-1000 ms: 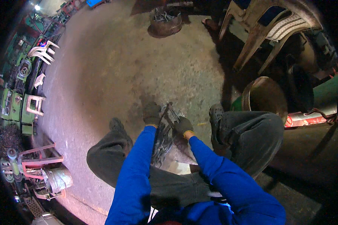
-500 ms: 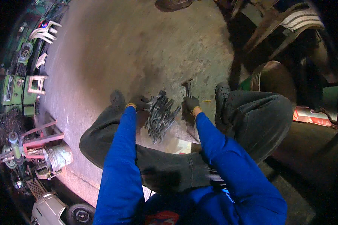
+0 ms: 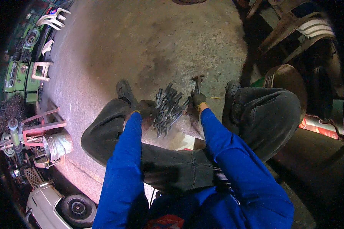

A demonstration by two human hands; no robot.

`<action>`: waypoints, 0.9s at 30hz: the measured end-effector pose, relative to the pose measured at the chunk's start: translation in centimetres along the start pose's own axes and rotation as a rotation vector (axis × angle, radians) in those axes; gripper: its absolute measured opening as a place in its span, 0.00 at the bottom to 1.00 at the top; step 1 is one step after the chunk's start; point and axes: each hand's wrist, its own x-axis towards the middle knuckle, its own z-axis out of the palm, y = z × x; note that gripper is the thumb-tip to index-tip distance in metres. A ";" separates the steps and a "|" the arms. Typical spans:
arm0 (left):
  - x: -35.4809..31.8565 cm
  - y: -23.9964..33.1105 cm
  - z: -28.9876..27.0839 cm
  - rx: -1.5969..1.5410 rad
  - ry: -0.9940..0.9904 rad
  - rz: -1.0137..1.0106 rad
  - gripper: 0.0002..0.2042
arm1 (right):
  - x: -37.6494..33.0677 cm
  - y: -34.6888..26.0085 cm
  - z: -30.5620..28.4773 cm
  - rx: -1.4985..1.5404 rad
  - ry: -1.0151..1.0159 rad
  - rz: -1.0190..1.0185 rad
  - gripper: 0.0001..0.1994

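Note:
A loose pile of dark metal pieces (image 3: pixel 166 110), mostly short bars, lies on the floor between my feet. My right hand (image 3: pixel 197 100), in a dark glove with a yellow cuff, is closed around a narrow metal tool (image 3: pixel 197 84) at the pile's right side. The tool points away from me and has a rusty crosswise end; its exact kind is unclear. Beside the pile's left edge is my left hand (image 3: pixel 145 108), also gloved, near my left shin. Its fingers blend into the shadow, so I cannot make out their pose.
My bent legs flank the pile. A pale flat piece (image 3: pixel 188 142) lies just below it. Rightward stand a large drum (image 3: pixel 288 82) and wooden furniture (image 3: pixel 283 28). Far left are white plastic chairs (image 3: pixel 54 19), green machinery (image 3: pixel 17 76), a metal bucket (image 3: pixel 58 145) and a vehicle wheel (image 3: pixel 78 208).
My left hand has drawn back slightly from the pile, toward me. The right hand keeps its hold on the tool. The whole view has shifted a little.

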 end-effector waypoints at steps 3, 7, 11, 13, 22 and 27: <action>2.4 2.9 0.8 -0.081 -0.019 0.042 0.35 | 1.3 0.9 -3.6 0.023 0.094 0.031 0.17; 2.3 -11.1 1.1 -0.287 0.184 0.358 0.33 | -0.3 0.0 3.9 -0.024 -0.036 0.036 0.16; 8.1 -2.9 0.9 -0.145 0.117 0.591 0.29 | 6.7 3.3 -4.5 -0.166 0.057 -0.196 0.15; 6.7 -2.0 2.0 -0.132 -0.027 0.260 0.27 | 4.8 4.1 -4.1 0.020 0.051 0.008 0.14; 3.9 0.6 3.1 0.411 0.077 -0.120 0.22 | 0.8 0.1 -3.3 0.067 0.047 0.019 0.16; 3.0 -2.8 3.4 0.476 0.017 -0.354 0.21 | -0.7 0.1 -0.5 -0.370 -0.019 -0.214 0.18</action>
